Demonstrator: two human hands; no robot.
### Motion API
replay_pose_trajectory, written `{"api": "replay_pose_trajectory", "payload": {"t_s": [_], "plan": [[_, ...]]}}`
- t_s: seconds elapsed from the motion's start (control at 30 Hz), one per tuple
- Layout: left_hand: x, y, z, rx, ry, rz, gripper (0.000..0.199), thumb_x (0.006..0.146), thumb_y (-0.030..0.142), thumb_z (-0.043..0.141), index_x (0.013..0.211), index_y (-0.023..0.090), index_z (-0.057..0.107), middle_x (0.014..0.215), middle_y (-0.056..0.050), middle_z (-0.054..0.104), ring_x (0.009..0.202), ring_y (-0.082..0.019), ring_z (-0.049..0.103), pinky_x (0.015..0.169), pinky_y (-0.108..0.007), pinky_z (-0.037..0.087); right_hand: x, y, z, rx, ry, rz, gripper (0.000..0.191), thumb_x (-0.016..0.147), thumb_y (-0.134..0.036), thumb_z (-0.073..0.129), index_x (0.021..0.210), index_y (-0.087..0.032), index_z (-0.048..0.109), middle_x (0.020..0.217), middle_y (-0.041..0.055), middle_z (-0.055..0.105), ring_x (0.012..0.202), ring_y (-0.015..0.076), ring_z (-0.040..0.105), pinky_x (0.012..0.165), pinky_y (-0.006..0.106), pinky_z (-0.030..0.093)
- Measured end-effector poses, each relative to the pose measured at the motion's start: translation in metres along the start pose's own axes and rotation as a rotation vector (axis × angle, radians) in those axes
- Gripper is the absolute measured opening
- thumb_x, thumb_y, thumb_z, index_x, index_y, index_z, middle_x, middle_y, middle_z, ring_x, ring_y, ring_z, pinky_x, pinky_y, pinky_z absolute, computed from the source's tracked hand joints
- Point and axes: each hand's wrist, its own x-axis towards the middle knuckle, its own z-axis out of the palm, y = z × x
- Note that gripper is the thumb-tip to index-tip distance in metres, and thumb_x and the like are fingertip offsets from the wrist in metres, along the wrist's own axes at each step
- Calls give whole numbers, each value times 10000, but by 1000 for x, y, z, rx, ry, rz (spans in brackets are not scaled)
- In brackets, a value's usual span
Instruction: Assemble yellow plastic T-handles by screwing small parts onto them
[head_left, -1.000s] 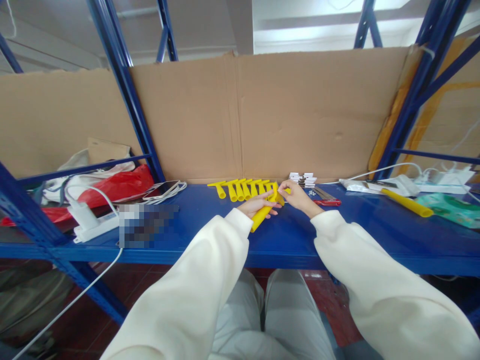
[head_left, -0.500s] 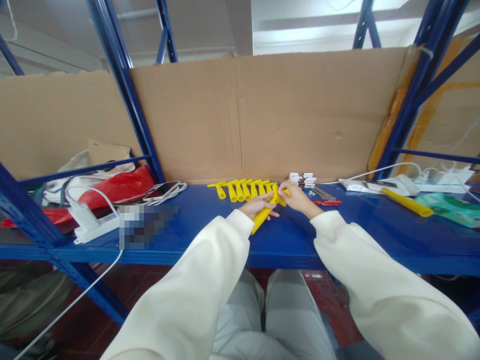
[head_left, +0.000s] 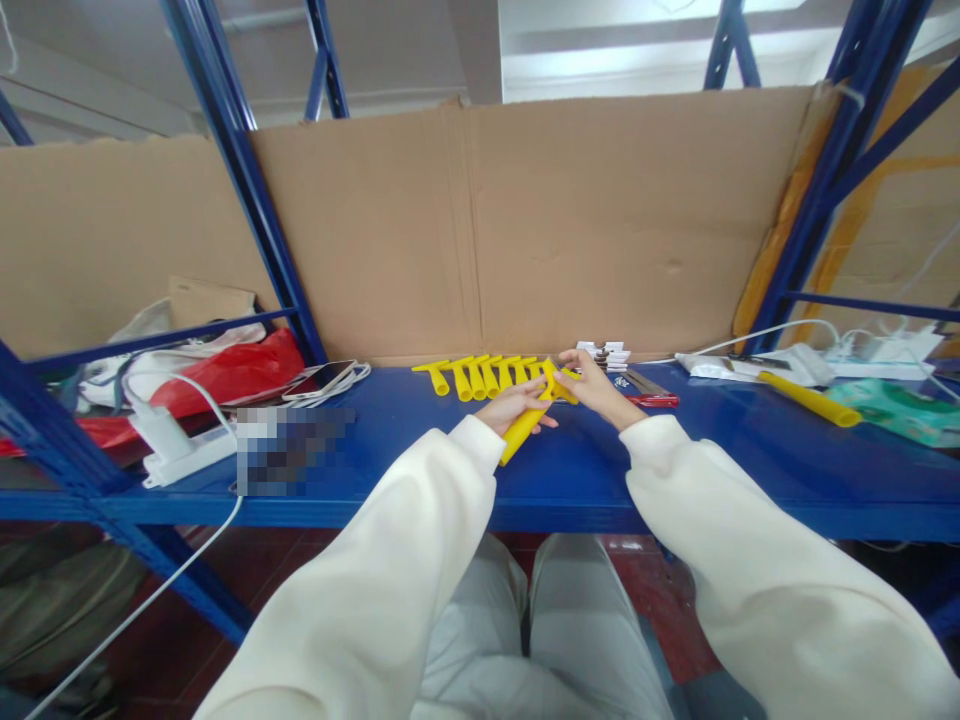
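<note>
My left hand (head_left: 516, 404) is wrapped round the tubular handle of a yellow T-shaped tool (head_left: 520, 436), whose lower end points down towards me. My right hand (head_left: 595, 388) is at the tool's upper end, thumb and fingers curled about the head; the fingers partly hide where they touch it. Just behind my hands, several similar yellow T-shaped tools (head_left: 480, 378) lie side by side in a row. Beyond my right hand are small white pieces with dark parts (head_left: 616, 354), stacked together. A red-handled tool (head_left: 654, 400) lies beside my right hand.
A blue shelf table (head_left: 420, 470) carries everything, with a cardboard sheet (head_left: 585, 230) upright behind. At right lie a yellow tube (head_left: 810, 398) and a green packet (head_left: 892, 412). A white power strip (head_left: 191, 455), cables and a red bag (head_left: 262, 370) are at left.
My right hand's fingers have lifted and spread slightly at the tool's head. My left hand keeps its hold. The whole view has shifted a little.
</note>
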Motion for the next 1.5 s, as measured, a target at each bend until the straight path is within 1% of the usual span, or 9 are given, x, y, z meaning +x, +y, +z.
{"api": "replay_pose_trajectory", "payload": {"t_s": [0.13,0.33,0.7,0.87,1.13,1.23,1.33,1.43,1.5], "plan": [[1,-2,0,3,-1,21,888,855,23,635,1633,347,358,1420,-128,620,575,-102,720,409,-179,446,-1,0,0,149,-99,46,378,791,-498,774,1040,-265,612,1208,87,701,1171,250,640,1046,462,524],[-3,-1,2,67,21,8,871,868,32,608,1640,341,347,1492,-143,582,576,-86,702,419,-180,457,-5,-10,-4,303,-265,112,440,754,-598,799,952,-252,610,1107,82,752,1043,244,689,933,419,566],[-4,-2,3,78,-24,56,855,841,14,611,1604,352,425,1585,-138,491,569,-82,695,395,-188,442,-8,-21,-13,369,-282,180,437,706,-553,857,898,-253,604,957,31,736,922,211,677,907,392,561],[-4,-1,3,78,-28,52,858,838,23,616,1600,368,425,1619,-135,449,568,-83,696,391,-191,445,-8,-21,-16,361,-307,185,496,656,-616,874,879,-262,608,911,29,723,882,220,667,868,392,568],[-3,4,-4,-55,-11,154,811,852,33,645,1579,341,458,1392,-110,642,595,-79,681,410,-154,434,-1,-13,-7,100,-137,56,524,818,-749,622,978,-250,610,1033,82,713,1020,249,656,962,433,531],[-4,9,-10,-148,70,206,843,851,15,641,1591,360,431,1402,-106,634,602,-70,673,416,-143,434,6,-8,-31,-203,-27,4,399,887,-614,608,1020,-241,656,1081,106,735,1029,271,670,971,461,523],[-7,12,-12,-207,189,218,863,859,5,629,1602,384,406,1423,-102,618,622,-71,679,401,-132,413,7,4,-74,-614,-10,60,217,879,-446,642,882,-243,719,993,109,772,1029,320,685,948,499,514],[-8,13,-11,-230,262,203,853,852,38,680,1590,388,434,1453,-115,592,727,-113,732,396,-130,413,0,22,-115,-821,-124,210,203,840,-402,680,723,-244,729,845,109,772,963,323,711,874,447,533],[-7,12,-10,-224,287,179,863,841,48,693,1598,365,425,1444,-130,598,763,-140,751,394,-139,422,-9,34,-134,-808,-210,204,265,811,-476,712,684,-245,736,727,84,747,822,285,714,806,405,552]]}}
